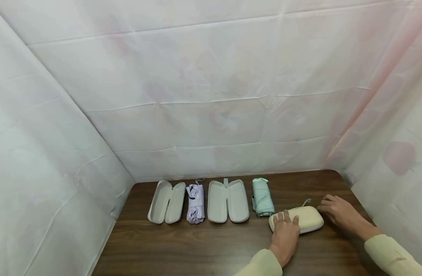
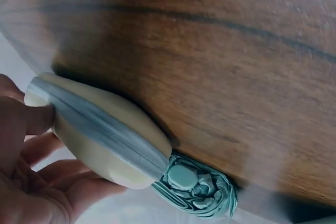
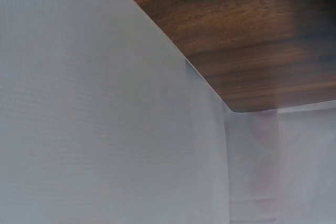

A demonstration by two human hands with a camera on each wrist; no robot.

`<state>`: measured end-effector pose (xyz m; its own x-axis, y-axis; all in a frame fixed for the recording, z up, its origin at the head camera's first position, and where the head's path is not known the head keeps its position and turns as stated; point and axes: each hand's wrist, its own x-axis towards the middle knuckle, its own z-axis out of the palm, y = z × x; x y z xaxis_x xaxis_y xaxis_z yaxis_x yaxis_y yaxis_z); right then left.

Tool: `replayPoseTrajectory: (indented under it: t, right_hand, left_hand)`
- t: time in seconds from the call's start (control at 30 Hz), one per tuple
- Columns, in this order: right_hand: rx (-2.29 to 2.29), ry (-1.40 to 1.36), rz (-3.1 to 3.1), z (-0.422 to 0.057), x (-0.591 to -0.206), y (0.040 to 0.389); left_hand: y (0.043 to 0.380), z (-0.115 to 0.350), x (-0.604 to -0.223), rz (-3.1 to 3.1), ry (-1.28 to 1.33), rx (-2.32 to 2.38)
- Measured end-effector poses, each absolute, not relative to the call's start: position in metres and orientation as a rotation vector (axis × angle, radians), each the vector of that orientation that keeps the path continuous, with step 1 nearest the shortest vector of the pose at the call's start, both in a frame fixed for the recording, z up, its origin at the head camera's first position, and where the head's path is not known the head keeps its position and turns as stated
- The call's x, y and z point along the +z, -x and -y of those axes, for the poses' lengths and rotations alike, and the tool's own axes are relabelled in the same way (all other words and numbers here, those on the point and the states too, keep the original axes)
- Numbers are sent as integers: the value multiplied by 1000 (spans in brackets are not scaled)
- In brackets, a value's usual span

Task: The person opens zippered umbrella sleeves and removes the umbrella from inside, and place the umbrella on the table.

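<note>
A cream zip case point(image 1: 309, 218), closed, lies on the table's right side. Over its left end, my left hand point(image 1: 286, 235) holds it, fingers across the top and thumb nearer the front. In the left wrist view, the thumb point(image 2: 39, 120) bears on the case point(image 2: 97, 129) beside its grey zip band. Just off the case's right end is my right hand point(image 1: 340, 212), fingers loosely bent with nothing visible in them; the right wrist view does not show it. A rolled mint-green folding umbrella point(image 1: 262, 197) lies against the case's left end.
Further left lie an opened pale hard-shell case point(image 1: 217, 201), a rolled lavender folding umbrella point(image 1: 196, 205) and another opened case point(image 1: 176, 203), in a row. Pale patterned sheets point(image 1: 211, 126) hang behind and beside the brown wooden table point(image 1: 183, 249). A small loop point(image 1: 306, 201) sticks out behind the cream case.
</note>
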<state>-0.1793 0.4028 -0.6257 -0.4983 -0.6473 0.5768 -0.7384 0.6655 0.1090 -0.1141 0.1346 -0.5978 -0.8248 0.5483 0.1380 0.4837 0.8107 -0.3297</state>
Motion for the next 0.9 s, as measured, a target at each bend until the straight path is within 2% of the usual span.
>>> replayPoseTrajectory:
  t: [0.4, 0.9]
  right_hand:
    - [214, -1078, 2254, -404, -628, 176]
    - [190, -1041, 2249, -402, -627, 161]
  left_hand:
    - [112, -137, -603, 2776, 699, 354]
    - [112, -138, -599, 2842, 698, 335]
